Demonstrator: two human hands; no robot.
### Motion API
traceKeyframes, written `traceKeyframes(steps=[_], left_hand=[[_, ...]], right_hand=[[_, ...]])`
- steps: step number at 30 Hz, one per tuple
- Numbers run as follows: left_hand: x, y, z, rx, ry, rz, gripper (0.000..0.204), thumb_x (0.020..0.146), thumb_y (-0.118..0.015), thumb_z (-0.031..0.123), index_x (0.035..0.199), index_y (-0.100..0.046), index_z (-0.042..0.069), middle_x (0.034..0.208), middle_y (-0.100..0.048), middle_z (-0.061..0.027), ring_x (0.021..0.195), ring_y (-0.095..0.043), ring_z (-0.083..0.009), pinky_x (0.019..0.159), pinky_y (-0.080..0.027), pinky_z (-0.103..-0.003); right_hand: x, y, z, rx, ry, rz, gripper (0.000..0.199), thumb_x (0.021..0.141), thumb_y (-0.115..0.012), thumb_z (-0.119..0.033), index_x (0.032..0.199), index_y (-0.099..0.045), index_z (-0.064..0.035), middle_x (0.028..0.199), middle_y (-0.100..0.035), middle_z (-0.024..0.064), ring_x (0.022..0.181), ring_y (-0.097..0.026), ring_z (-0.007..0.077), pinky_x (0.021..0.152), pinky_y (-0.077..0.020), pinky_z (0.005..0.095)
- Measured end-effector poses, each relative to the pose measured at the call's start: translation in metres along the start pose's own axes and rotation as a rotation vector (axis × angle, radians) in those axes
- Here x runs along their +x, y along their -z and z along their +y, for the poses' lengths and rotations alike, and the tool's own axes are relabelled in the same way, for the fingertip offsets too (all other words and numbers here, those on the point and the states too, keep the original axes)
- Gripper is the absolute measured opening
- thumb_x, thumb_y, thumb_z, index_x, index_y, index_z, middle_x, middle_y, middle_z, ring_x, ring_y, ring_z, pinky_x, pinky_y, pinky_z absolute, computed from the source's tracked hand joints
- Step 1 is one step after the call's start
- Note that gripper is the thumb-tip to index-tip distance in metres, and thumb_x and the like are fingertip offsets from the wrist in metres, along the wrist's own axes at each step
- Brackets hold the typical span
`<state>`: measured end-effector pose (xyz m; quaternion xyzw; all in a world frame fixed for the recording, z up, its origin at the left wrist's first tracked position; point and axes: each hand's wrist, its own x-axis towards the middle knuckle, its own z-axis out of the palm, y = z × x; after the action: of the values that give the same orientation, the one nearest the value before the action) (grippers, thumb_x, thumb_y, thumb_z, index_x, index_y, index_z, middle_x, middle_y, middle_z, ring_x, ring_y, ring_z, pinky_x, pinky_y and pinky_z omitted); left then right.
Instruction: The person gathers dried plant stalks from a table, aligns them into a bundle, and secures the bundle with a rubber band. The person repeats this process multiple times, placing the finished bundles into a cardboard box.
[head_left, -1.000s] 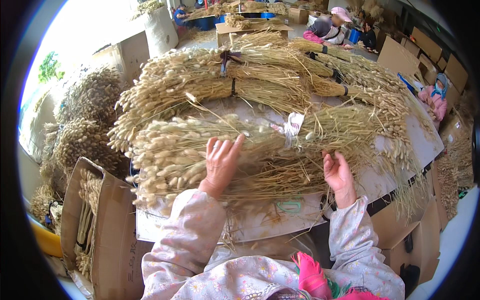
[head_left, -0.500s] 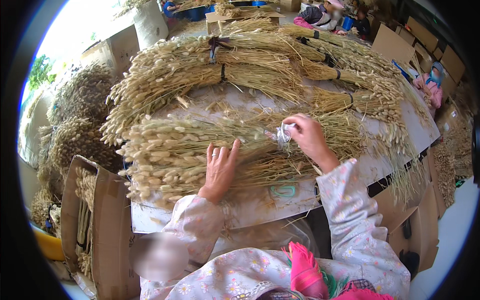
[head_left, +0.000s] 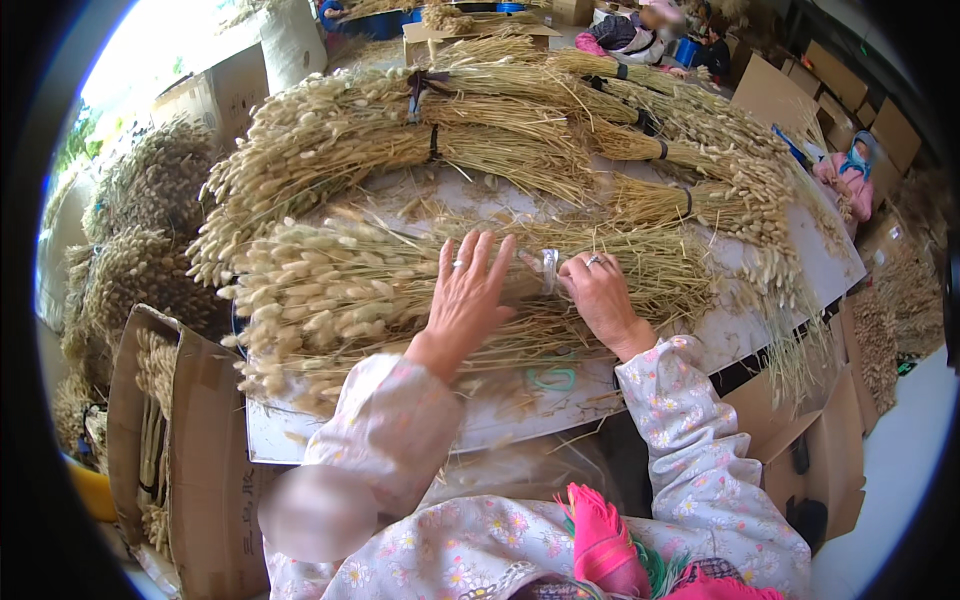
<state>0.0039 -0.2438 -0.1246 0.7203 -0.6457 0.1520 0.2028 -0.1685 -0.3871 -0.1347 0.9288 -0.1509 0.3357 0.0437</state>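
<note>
A large bunch of dried bunny-tail grass (head_left: 310, 290) lies across the table before me, fluffy heads to the left and stems to the right. A whitish, shiny strip (head_left: 549, 270) goes round its stems near the middle. My left hand (head_left: 468, 305), fingers spread, rests over the stems just left of the strip. On the strip's other side, my right hand (head_left: 604, 300) is closed with its fingertips curled down against the bunch, close to the strip. What those fingertips pinch is hidden.
Tied bunches of the same grass (head_left: 390, 150) lie along the table's far side. A green loop (head_left: 551, 378) is near the front edge of the white table (head_left: 350, 440). Cardboard boxes stand at lower left (head_left: 215, 450) and lower right (head_left: 830, 450). Other people (head_left: 632, 38) sit beyond.
My left hand has slid right and away from me, toward the strip. My right hand has come down from the lifted strip onto the stems, and the strip now lies flatter.
</note>
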Motion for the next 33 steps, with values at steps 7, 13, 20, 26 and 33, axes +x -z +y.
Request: traceKeyframes(steps=[7,13,20,26,33], left_hand=[[0.008,-0.034,-0.016,-0.116,0.112,-0.211,0.081,0.070,-0.079,0.029,0.135,-0.039,0.003,0.128,-0.052,-0.0127,0.124,-0.044,-0.0307,0.109,-0.026,-0.049],[0.008,-0.049,-0.023,-0.097,0.107,-0.199,0.074,0.069,-0.080,0.027,0.129,-0.044,0.005,0.123,-0.054,-0.0110,0.121,-0.047,-0.0299,0.106,-0.028,-0.048],[0.002,-0.052,-0.019,-0.034,0.087,-0.109,0.073,0.066,-0.081,0.025,0.126,-0.045,0.006,0.121,-0.053,-0.0099,0.118,-0.046,-0.0288,0.105,-0.028,-0.047],[-0.001,-0.055,-0.017,-0.008,0.085,-0.100,0.073,0.064,-0.082,0.024,0.125,-0.045,0.007,0.118,-0.052,-0.0097,0.118,-0.046,-0.0292,0.105,-0.028,-0.047],[0.001,-0.055,-0.019,-0.013,0.086,-0.121,0.071,0.065,-0.081,0.024,0.123,-0.045,0.006,0.116,-0.053,-0.0099,0.117,-0.047,-0.0293,0.104,-0.028,-0.048]], right_hand=[[-0.004,0.018,-0.006,0.525,-0.365,-0.123,0.012,0.087,-0.065,-0.011,0.086,-0.060,-0.0001,0.070,-0.062,0.0091,0.060,-0.058,0.0169,0.055,-0.0444,0.0300],[0.005,0.045,0.010,0.579,-0.456,0.021,0.014,0.089,-0.064,-0.013,0.087,-0.060,0.0002,0.065,-0.060,0.0072,0.058,-0.053,0.0118,0.053,-0.0438,0.0276],[0.031,0.047,0.060,0.230,-0.446,0.218,0.010,0.090,-0.061,-0.012,0.087,-0.057,-0.0029,0.069,-0.059,0.0079,0.059,-0.056,0.0173,0.051,-0.0439,0.0312],[0.043,0.031,0.036,-0.065,-0.072,0.113,0.008,0.086,-0.061,-0.009,0.085,-0.055,-0.0063,0.074,-0.061,0.0128,0.068,-0.064,0.0256,0.059,-0.0518,0.0364],[0.017,0.002,-0.018,-0.189,-0.013,-0.208,0.004,0.085,-0.055,-0.011,0.086,-0.058,-0.0082,0.076,-0.063,0.0099,0.074,-0.066,0.0254,0.064,-0.0510,0.0382]])
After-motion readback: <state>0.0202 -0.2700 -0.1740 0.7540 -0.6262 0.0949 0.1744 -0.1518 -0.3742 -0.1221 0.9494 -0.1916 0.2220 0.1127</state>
